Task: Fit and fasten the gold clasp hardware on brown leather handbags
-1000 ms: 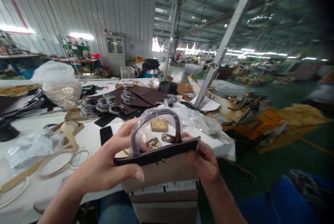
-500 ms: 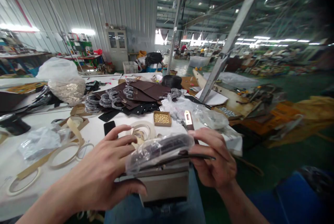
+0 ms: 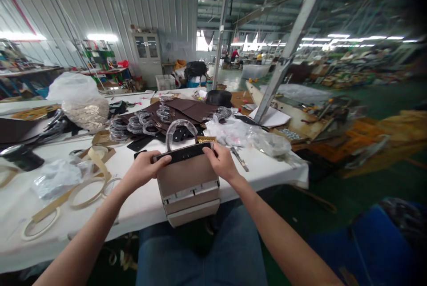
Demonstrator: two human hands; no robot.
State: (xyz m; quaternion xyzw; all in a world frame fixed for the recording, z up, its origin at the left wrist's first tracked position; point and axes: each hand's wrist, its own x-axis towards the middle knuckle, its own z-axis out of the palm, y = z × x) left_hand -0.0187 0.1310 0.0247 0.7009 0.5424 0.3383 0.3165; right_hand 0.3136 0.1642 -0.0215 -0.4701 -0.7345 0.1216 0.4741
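A tan handbag (image 3: 188,183) with a dark top band hangs upright in front of me at the near edge of the white table (image 3: 140,208). My left hand (image 3: 143,171) grips the band's left end and my right hand (image 3: 220,161) grips its right end, arms stretched out. A plastic-wrapped handle (image 3: 180,128) arches up from the bag's top between my hands. My jeans-covered lap (image 3: 200,250) is below the bag.
On the table lie cream tape rolls and strips (image 3: 85,183), crumpled plastic bags (image 3: 247,137), a pile of dark brown panels and wrapped handles (image 3: 160,121), and a sack of metal parts (image 3: 85,114). A slanted metal post (image 3: 283,66) rises at the right. A blue thing (image 3: 367,246) is at lower right.
The bag has moved away from my face to arm's length at the table edge. The handle that lay folded flat under my hands now stands upright. Both hands now hold the band's ends.
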